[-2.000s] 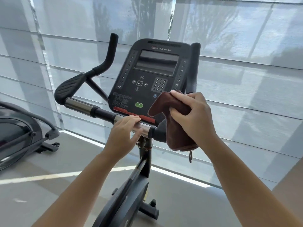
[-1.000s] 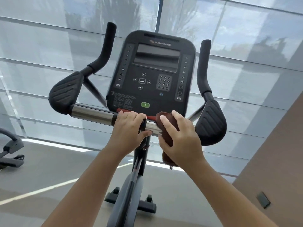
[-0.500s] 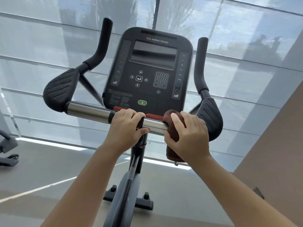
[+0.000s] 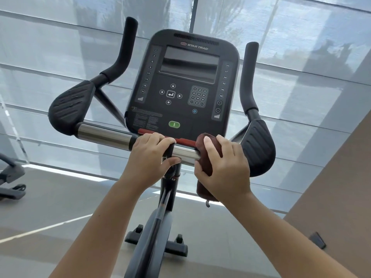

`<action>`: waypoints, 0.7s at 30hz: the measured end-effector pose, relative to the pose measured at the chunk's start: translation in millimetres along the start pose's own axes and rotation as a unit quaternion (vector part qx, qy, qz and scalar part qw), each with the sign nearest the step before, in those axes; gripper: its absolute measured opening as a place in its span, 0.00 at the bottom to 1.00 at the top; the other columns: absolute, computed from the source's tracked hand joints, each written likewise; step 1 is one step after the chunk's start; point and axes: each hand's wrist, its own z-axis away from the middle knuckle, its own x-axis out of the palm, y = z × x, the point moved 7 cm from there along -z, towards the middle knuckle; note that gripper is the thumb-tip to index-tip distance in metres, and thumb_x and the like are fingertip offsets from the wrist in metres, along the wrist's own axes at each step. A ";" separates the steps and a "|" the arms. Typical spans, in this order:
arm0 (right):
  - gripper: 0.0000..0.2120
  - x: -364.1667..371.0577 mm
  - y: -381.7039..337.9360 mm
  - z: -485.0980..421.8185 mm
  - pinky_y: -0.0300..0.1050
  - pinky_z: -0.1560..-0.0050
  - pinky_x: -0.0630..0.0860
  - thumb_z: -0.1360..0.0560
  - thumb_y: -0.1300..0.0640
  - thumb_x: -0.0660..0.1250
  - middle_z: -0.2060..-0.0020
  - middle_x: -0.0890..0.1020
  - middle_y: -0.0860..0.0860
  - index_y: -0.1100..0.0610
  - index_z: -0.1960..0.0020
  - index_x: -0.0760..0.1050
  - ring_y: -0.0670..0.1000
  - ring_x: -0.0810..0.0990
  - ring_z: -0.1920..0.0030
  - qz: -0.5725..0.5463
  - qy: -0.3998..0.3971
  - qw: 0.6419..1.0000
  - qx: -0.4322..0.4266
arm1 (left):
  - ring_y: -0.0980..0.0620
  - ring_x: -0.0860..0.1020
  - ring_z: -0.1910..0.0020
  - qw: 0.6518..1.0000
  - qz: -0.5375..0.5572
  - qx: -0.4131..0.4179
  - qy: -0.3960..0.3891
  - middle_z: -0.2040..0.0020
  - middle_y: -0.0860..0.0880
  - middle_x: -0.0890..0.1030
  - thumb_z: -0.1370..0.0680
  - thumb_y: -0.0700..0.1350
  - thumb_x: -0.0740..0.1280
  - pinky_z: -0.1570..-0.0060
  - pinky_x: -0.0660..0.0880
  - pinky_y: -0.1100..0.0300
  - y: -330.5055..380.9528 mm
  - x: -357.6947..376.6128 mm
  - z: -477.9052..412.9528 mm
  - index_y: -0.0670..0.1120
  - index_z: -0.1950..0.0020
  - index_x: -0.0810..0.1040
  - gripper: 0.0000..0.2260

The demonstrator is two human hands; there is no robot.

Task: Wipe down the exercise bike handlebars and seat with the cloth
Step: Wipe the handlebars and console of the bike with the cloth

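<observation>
The ribbed left pad (image 4: 71,109) and the upright left grip (image 4: 128,47) are not touched by the cloth, and could be missed if wiping is kept to the middle. The steel crossbar (image 4: 104,135) is gripped beside the centre post (image 4: 169,189) by the left hand (image 4: 148,155), with fingers curled over it and the thumb beneath. The strip under that hand may be left unwiped unless the hand is shifted. The console (image 4: 184,87) sits just above the knuckles, and its green button (image 4: 174,124) could be pressed by a stray stroke. The brown cloth (image 4: 204,157) is wrapped over the right end of the crossbar and clamped there by the right hand (image 4: 224,167). A tail hangs below, which could snag on the post or slip loose if the hold is eased. The right pad (image 4: 259,145) lies just beside that hand. The seat is not in view.

Two seconds ago the left hand was laid flat on the bar; it is now closed round it. The cloth, then held up against the console, has been brought down onto the bar.
</observation>
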 end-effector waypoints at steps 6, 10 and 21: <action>0.18 35.2 0.2 -50.1 0.44 0.57 0.67 0.28 0.40 0.59 0.56 0.79 0.51 0.50 0.48 0.77 0.54 0.76 0.52 -0.159 -0.237 0.956 0.061 | 0.41 0.75 0.51 1.000 0.001 0.004 0.008 0.52 0.43 0.79 0.31 0.50 0.72 0.46 0.69 0.47 -1.7 1.4 0.5 0.41 0.44 0.77 0.20; 0.39 34.8 -0.8 -34.1 0.41 0.45 0.68 0.37 0.31 0.65 0.43 0.67 0.46 0.39 0.30 0.56 0.49 0.69 0.44 -0.280 -0.364 0.888 0.003 | 0.43 0.75 0.49 1.000 0.011 0.010 0.008 0.51 0.43 0.79 0.30 0.50 0.71 0.45 0.68 0.48 -2.2 2.1 1.2 0.42 0.42 0.77 0.20; 0.40 26.4 -42.4 -20.0 0.55 0.50 0.76 0.43 0.43 0.77 0.43 0.76 0.63 0.55 0.35 0.71 0.63 0.76 0.49 -0.140 -0.084 0.981 -0.101 | 0.41 0.76 0.46 0.998 -0.036 0.039 0.026 0.49 0.42 0.80 0.31 0.40 0.73 0.41 0.67 0.45 -41.4 -18.8 10.3 0.39 0.44 0.77 0.17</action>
